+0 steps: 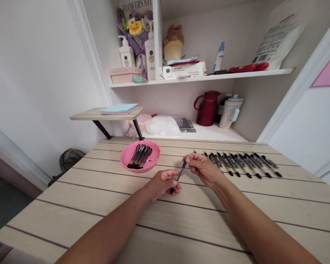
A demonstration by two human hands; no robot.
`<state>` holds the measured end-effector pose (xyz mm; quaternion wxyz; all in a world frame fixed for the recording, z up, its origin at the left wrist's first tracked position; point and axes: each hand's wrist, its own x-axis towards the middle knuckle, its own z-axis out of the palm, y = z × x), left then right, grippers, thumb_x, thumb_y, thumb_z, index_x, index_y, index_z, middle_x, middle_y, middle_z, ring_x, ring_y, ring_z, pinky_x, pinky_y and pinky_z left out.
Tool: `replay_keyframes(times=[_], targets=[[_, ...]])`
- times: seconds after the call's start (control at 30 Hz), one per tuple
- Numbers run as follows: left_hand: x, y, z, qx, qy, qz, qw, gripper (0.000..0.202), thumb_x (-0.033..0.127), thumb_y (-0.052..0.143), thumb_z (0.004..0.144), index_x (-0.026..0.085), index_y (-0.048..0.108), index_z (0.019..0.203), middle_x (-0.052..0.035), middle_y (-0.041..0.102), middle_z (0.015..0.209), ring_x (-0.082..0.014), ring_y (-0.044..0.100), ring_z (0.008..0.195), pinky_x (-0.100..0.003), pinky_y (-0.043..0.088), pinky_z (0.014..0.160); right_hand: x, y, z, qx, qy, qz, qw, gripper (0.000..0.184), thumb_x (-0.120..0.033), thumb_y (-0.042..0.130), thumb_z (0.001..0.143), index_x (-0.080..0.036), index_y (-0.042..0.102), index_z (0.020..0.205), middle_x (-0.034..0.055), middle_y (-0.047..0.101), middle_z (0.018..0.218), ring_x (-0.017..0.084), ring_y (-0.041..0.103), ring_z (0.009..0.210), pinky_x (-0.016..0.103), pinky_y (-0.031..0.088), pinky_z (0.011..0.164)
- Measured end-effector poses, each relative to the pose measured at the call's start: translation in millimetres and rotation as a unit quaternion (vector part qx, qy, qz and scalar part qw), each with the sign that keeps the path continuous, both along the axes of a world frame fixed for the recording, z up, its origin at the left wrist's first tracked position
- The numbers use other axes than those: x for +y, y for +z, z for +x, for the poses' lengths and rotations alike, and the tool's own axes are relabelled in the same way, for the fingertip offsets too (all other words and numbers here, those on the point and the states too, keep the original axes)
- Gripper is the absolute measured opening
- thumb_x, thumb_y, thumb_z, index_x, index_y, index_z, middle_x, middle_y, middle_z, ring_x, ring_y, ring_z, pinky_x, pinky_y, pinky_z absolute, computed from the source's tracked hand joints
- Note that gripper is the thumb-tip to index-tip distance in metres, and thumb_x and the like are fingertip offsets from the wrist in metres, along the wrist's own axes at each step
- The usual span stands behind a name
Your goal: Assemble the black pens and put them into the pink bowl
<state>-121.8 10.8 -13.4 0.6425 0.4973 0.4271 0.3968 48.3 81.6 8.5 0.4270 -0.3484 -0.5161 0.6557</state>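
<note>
Over the middle of the table, a slim pen [180, 173] with a black grip slants between my two hands. My left hand [166, 182] is closed around its lower end. At the upper end, the fingers of my right hand [202, 167] pinch the pen near its tip; the exact contact is partly hidden by the fingers. Beyond my right hand lies a slanted row of pens and black pen parts [247, 163], part of it covered by that hand. Left of my hands, a pink scalloped plate [123, 156] bears several dark pens [140, 156] lying side by side.
A small raised stand [82, 115] with blue-topped paper [119, 108] is at the back left. Behind the table are a clear plastic bag [163, 125], a red jug [208, 110] and a pale tumbler [230, 113]. Bottles and boxes fill the shelf [222, 77] above.
</note>
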Motion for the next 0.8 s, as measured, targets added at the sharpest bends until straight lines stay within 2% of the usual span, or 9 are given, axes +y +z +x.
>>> replay_keyframes(times=[0.1,0.2,0.3,0.4,0.47,0.53,0.6,0.67,0.8], targets=[[0,0.5,0,0.004,-0.003,0.000,1.000,0.047,0.026,0.062,0.068,0.013,0.051,0.111,-0.0044,0.061,0.071,-0.0126,0.058,0.060,-0.023,0.039,0.054,1,-1.7,0,-0.017,-0.028,-0.005,0.999,0.029,-0.037,0.072,0.055,-0.018,0.053,0.066,-0.0075,0.044,0.047,0.004,0.033,0.039,0.020,0.017,0.038],[0,1.2,1,0.005,0.000,-0.001,1.000,0.047,0.025,0.061,0.068,0.013,0.050,0.112,-0.0043,0.060,0.071,-0.0124,0.058,0.060,-0.024,0.039,0.054,0,-2.6,-1,-0.010,-0.008,-0.005,1.000,0.030,-0.040,0.070,0.058,-0.018,0.055,0.070,-0.0067,0.045,0.047,0.004,0.033,0.040,0.019,0.017,0.038],[-1,2.0,1,0.010,0.001,0.001,1.000,0.046,0.026,0.061,0.068,0.012,0.051,0.112,-0.0047,0.060,0.071,-0.0125,0.058,0.059,-0.024,0.038,0.054,-1,-1.5,-1,-0.009,-0.015,0.002,1.000,0.031,-0.040,0.072,0.055,-0.017,0.052,0.064,-0.0071,0.043,0.045,0.004,0.032,0.039,0.019,0.016,0.039],[-1,1.8,1,0.007,0.003,0.005,1.000,0.046,0.028,0.062,0.068,0.012,0.052,0.110,-0.0050,0.060,0.071,-0.0131,0.058,0.059,-0.024,0.039,0.054,4,0.8,3,-0.010,-0.024,0.013,1.000,0.031,-0.046,0.065,0.061,-0.018,0.054,0.069,-0.0025,0.055,0.058,0.005,0.037,0.041,0.019,0.018,0.039],[0,1.0,1,0.002,0.006,0.006,1.000,0.046,0.027,0.062,0.067,0.012,0.052,0.109,-0.0050,0.060,0.071,-0.0131,0.058,0.059,-0.025,0.039,0.054,11,1.1,9,-0.027,-0.069,0.028,0.997,0.031,-0.047,0.058,0.067,-0.018,0.056,0.077,0.0013,0.060,0.070,0.005,0.040,0.042,0.020,0.021,0.039],[0,-0.1,1,0.001,0.009,0.004,1.000,0.046,0.027,0.062,0.067,0.012,0.052,0.109,-0.0050,0.060,0.071,-0.0131,0.058,0.058,-0.025,0.039,0.054,21,-1.3,19,-0.083,-0.161,0.055,0.982,0.028,-0.044,0.054,0.070,-0.018,0.056,0.081,0.0030,0.062,0.072,0.007,0.041,0.041,0.022,0.026,0.040],[1,-1.0,0,-0.001,0.011,0.003,1.000,0.047,0.027,0.062,0.067,0.012,0.052,0.109,-0.0052,0.061,0.071,-0.0132,0.058,0.058,-0.025,0.039,0.053,29,-6.1,29,-0.182,-0.242,0.108,0.947,0.025,-0.039,0.050,0.073,-0.018,0.057,0.084,0.0042,0.063,0.071,0.010,0.045,0.044,0.025,0.033,0.044],[1,-1.4,0,-0.005,0.010,0.003,1.000,0.048,0.028,0.063,0.066,0.012,0.051,0.110,-0.0052,0.061,0.071,-0.0134,0.058,0.058,-0.025,0.040,0.053,33,-12.2,35,-0.320,-0.265,0.191,0.889,0.025,-0.035,0.043,0.076,-0.019,0.059,0.087,0.0061,0.065,0.075,0.015,0.053,0.056,0.028,0.037,0.052],[1,-0.9,0,-0.009,0.010,0.001,1.000,0.047,0.028,0.064,0.066,0.012,0.052,0.109,-0.0051,0.061,0.070,-0.0136,0.058,0.059,-0.026,0.040,0.054,27,-22.7,30,-0.556,-0.173,0.367,0.725,0.023,-0.025,0.042,0.077,-0.021,0.063,0.086,0.0091,0.066,0.090,0.026,0.054,0.093,0.036,0.036,0.074]])
